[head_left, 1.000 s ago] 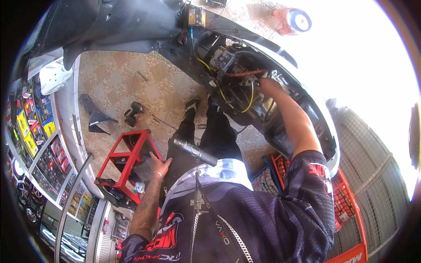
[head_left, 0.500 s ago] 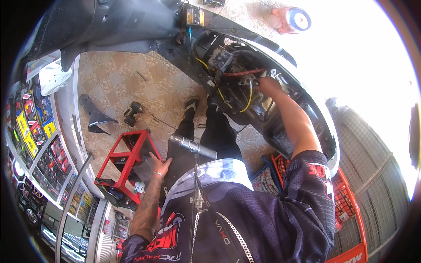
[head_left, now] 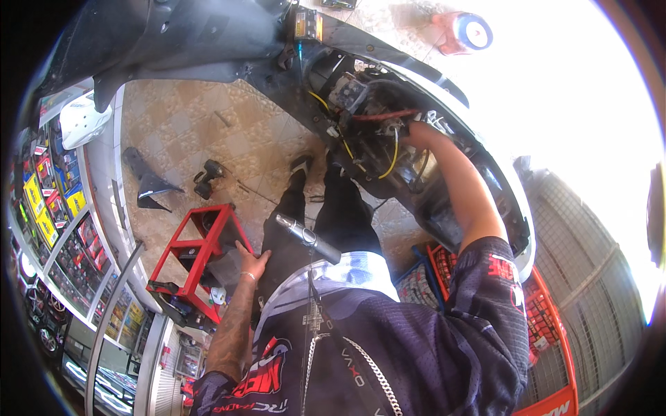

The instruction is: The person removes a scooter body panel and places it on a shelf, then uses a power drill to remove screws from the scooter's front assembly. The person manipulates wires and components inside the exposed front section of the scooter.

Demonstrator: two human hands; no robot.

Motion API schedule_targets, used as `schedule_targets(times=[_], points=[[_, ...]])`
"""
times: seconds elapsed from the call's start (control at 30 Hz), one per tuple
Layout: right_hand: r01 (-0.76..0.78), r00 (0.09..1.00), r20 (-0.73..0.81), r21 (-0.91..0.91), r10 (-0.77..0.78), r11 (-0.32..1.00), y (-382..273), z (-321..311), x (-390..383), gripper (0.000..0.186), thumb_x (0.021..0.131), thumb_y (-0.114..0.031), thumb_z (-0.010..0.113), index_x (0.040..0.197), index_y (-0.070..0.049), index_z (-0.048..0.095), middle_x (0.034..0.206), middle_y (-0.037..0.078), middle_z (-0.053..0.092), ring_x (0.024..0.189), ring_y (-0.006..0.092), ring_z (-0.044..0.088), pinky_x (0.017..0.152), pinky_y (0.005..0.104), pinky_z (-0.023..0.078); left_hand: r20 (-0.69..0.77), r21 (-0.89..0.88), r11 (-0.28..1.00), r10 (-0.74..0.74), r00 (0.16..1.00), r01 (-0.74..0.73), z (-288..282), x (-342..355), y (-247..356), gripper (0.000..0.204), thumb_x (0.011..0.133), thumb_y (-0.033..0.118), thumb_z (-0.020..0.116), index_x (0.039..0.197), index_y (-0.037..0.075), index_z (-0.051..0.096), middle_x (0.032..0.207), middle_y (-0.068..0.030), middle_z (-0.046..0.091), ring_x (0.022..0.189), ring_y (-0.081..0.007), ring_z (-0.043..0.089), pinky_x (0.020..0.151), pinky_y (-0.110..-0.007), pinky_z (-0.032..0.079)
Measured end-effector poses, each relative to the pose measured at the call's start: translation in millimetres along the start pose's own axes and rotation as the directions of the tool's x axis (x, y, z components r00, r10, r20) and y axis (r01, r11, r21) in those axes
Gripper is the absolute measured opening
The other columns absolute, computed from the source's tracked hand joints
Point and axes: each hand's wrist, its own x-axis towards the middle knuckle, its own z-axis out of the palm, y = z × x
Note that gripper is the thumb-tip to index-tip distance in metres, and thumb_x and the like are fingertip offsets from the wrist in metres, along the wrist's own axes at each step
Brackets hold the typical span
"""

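Observation:
A scooter (head_left: 274, 87) with its body opened stretches across the upper part of the view. My right hand (head_left: 424, 134) reaches into its exposed engine bay, close to a red hose (head_left: 386, 116) and a yellow cable (head_left: 394, 159). Its fingertips are hidden among the parts, so what they touch cannot be told. On the left, my left hand (head_left: 252, 263) is open, fingers apart, beside the edge of a red metal tool cart (head_left: 182, 244); whether it rests on the cart is unclear. A silver cylindrical tool (head_left: 309, 238) hangs in front of my waist.
A cordless drill (head_left: 207, 179) and a dark plastic panel (head_left: 149, 182) lie on the tiled floor. Glass display cases (head_left: 62, 229) line the left side. Red and blue crates (head_left: 538, 315) stand at the lower right, by a metal shutter (head_left: 590, 263). A red-and-white container (head_left: 466, 33) is beyond the scooter.
The silver tool at my waist has swung slightly and tilts more steeply. Both hands stay in nearly the same places, with the right one shifted very little.

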Motion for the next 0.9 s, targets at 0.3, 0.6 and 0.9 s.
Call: schedule_targets(times=[0.3,0.6,0.9], points=[[-0.024,0.994,0.098,-0.19,0.043,0.982,-5,9,27,0.029,0.08,-0.024,0.066,0.088,0.002,0.074,0.096,0.023,0.071,0.089,0.0376,0.069,0.08,0.0424,0.055,-0.02,0.064,0.996,0.058,0.998,-0.056,0,9,-9,0.121,0.076,0.032,0.082,0.148,-0.014,-0.005,0.158,-0.0312,0.007,0.149,-0.0348,0.015,0.121,-0.033,0.016],[-0.045,0.998,0.055,0.015,0.044,0.999,-2,5,11,0.04,0.084,-0.033,0.061,0.101,0.002,0.071,0.104,0.023,0.07,0.099,0.0383,0.066,0.087,0.0452,0.052,-0.015,0.077,0.996,0.053,0.998,-0.052,-3,12,-15,0.121,0.076,0.032,0.082,0.149,-0.012,-0.003,0.158,-0.0306,0.011,0.146,-0.0347,0.024,0.118,-0.033,0.024],[0.118,0.992,0.059,-0.129,-0.111,0.985,5,-8,9,0.056,0.083,-0.057,0.068,0.108,-0.007,0.07,0.103,0.018,0.07,0.098,0.0342,0.067,0.087,0.0444,0.052,-0.032,0.093,0.995,0.045,0.998,-0.042,-3,10,-9,0.118,0.076,0.03,0.081,0.15,-0.012,-0.001,0.157,-0.0306,0.014,0.146,-0.0349,0.025,0.118,-0.033,0.024]])
